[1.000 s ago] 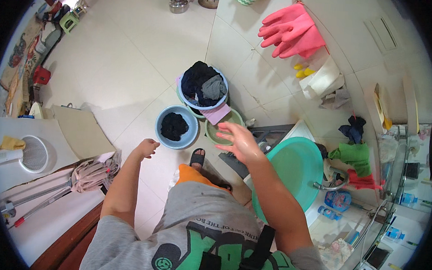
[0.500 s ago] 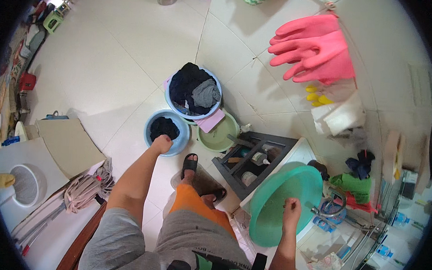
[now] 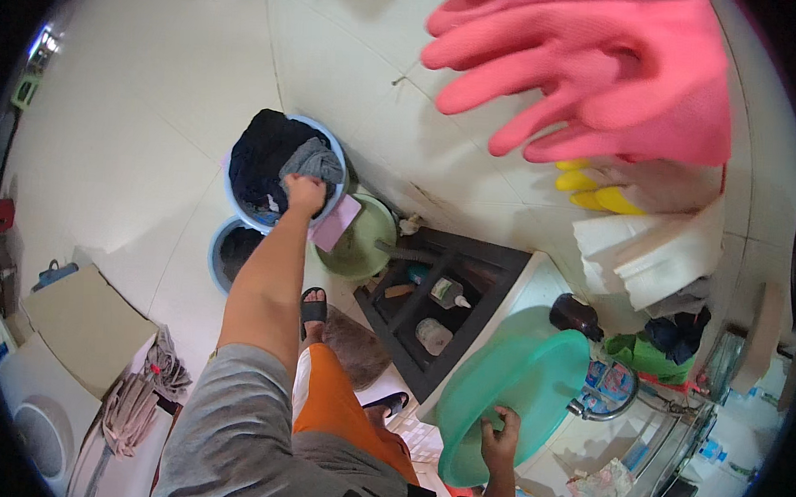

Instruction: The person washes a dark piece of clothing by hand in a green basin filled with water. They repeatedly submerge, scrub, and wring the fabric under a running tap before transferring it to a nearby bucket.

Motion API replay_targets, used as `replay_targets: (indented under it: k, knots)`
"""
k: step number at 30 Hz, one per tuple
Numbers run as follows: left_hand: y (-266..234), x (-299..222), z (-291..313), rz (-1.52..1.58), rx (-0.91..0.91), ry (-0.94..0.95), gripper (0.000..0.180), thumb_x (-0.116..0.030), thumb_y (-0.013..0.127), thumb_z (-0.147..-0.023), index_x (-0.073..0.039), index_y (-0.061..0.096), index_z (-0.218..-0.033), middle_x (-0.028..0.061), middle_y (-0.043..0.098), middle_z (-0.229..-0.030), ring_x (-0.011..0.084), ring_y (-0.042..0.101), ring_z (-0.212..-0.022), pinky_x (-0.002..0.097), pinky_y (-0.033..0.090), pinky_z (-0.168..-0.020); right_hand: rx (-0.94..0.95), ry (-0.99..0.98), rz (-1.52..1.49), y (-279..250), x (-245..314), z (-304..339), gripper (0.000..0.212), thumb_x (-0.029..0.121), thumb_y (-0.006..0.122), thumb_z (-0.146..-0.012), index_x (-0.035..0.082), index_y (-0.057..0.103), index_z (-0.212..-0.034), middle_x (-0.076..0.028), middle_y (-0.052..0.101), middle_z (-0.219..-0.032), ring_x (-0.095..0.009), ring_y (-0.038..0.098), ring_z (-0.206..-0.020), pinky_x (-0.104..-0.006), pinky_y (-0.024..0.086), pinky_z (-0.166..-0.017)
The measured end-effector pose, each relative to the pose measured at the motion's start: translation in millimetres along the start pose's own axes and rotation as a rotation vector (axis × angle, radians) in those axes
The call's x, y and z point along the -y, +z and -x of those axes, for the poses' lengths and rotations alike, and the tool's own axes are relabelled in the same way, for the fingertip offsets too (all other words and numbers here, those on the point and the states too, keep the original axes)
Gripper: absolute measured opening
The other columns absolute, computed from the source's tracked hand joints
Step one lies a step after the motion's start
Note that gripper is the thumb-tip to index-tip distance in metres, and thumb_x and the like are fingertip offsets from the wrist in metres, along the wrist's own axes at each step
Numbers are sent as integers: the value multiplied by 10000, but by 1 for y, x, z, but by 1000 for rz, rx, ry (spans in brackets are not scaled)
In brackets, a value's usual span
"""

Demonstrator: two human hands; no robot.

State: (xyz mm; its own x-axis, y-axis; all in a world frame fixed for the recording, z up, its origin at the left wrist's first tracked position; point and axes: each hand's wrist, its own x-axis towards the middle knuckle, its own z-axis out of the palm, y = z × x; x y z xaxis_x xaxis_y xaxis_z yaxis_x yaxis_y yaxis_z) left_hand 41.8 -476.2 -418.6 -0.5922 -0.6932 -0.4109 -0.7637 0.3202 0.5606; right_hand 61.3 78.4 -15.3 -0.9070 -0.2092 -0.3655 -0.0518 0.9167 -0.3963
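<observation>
My left hand [image 3: 304, 194] reaches out to the heaped blue basin and is closed on the lower edge of a grey garment [image 3: 313, 160]. That garment lies on top of dark clothes [image 3: 264, 158], which pile above the rim of the blue basin [image 3: 336, 139]. My right hand [image 3: 499, 435] is held over the green basin [image 3: 549, 357], its thumb and fingers curved and apart with nothing between them. The green basin sits tilted at the sink, beside the curved metal tap [image 3: 618, 405]. A second blue basin [image 3: 217, 267] with dark cloth is partly hidden by my left forearm.
Pink rubber gloves [image 3: 592, 79] hang on the wall at upper right. A pale green tub [image 3: 367, 238] stands beside a dark cabinet frame [image 3: 385, 337] holding bottles. Cardboard [image 3: 88, 324] and a mop [image 3: 133, 406] are at left. A brown bottle [image 3: 575, 316] stands near the sink.
My left hand has moved from the lower blue basin to the grey garment in the heaped one. My right hand has opened its fingers over the green basin. The view has shifted right.
</observation>
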Motion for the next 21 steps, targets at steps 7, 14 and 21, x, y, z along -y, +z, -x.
replay_targets:
  k: [7, 14, 21]
  knots:
    - [-50, 5, 13, 105, -139, -187, 462, -239, 713, -750, -43, 662, -1165, 220, 700, -1076, 395, 665, -1033, 449, 533, -911, 0, 51, -24, -7, -2, 19, 306, 70, 703, -845, 24, 593, -1127, -174, 539, -1207, -281, 589, -1073, -294, 592, -641]
    - [-6, -14, 17, 74, -147, -285, 679, -277, 836, -737, -31, 552, -1303, 277, 432, -1406, 423, 536, -1223, 451, 461, -1035, -25, -41, 114, 13, -34, 8, 301, 112, 687, -836, 0, 592, -1099, -211, 526, -1144, -369, 578, -983, -403, 535, -744]
    - [-39, -4, 17, 92, -216, 30, 367, -178, 813, -753, 12, 613, -995, 201, 655, -985, 379, 647, -972, 450, 514, -831, 192, 19, 81, -11, -5, -11, 382, 187, 716, -835, 0, 587, -1141, -259, 519, -1151, -451, 547, -1061, -475, 480, -915]
